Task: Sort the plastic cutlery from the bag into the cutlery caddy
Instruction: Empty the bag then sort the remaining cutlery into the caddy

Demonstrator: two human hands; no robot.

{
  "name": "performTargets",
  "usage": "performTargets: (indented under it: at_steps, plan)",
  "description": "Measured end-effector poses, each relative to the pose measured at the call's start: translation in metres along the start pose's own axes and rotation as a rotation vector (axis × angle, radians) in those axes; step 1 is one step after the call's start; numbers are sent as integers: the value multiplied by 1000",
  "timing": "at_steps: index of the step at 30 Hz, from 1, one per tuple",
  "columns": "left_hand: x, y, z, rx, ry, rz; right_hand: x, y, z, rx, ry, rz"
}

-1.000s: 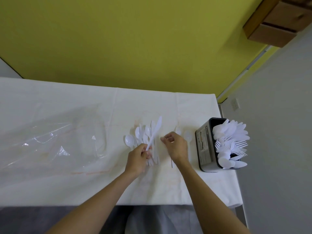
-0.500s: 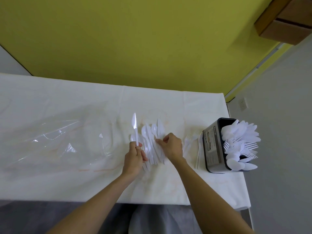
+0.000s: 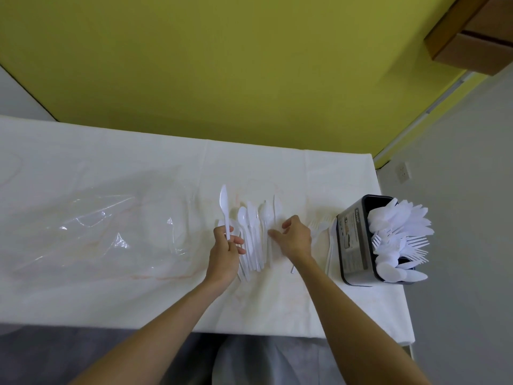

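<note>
While the knife (image 3: 224, 208) is pinched upright by its handle between thumb and curled fingers of the left hand (image 3: 225, 255), just left of centre, the remaining pieces are best picked out kind by kind. The loose pile (image 3: 254, 237) of spoons and knives lies at mid-frame on the white table (image 3: 111, 295). It is touched at its right edge by the bent fingertips of the right hand (image 3: 295, 237); whether a piece is pinched there cannot be told. Like pieces should be drawn out by their handles and gathered parallel in the left hand, so that one aligned bundle can be dropped handle-first into the matching compartment. The cutlery caddy (image 3: 354, 240) stands at the right edge of the table, already crowded, so a tidy bundle is likely to be needed. A few forks (image 3: 316, 226) lie just beside it. The clear bag (image 3: 97, 226) lies flat at the left.

A second ago the knife was slanted toward the upper right over the pile; it is now held near vertical at the pile's left side. The right hand, then over the forks, has been brought left onto the pile.
</note>
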State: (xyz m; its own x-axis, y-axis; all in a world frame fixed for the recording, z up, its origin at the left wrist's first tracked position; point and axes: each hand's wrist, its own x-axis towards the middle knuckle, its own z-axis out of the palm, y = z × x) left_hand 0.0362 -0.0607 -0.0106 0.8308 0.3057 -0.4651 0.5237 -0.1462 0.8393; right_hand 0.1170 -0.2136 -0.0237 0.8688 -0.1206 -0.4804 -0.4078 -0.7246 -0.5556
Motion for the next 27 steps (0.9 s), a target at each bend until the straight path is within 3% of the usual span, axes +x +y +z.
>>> performTargets:
  at_steps: [12,16,21,27]
  plan:
    - [0,-2,5,-34,35,-15,0,4,-8,-103,-96,24]
    - [-1,-1,6,-82,22,-13,-1,18,-18,223,-120,62]
    - [-1,3,13,-47,-75,-4,-8,9,-24,615,-276,40]
    - [-4,14,24,57,-182,-20,-17,-4,-20,708,-286,-25]
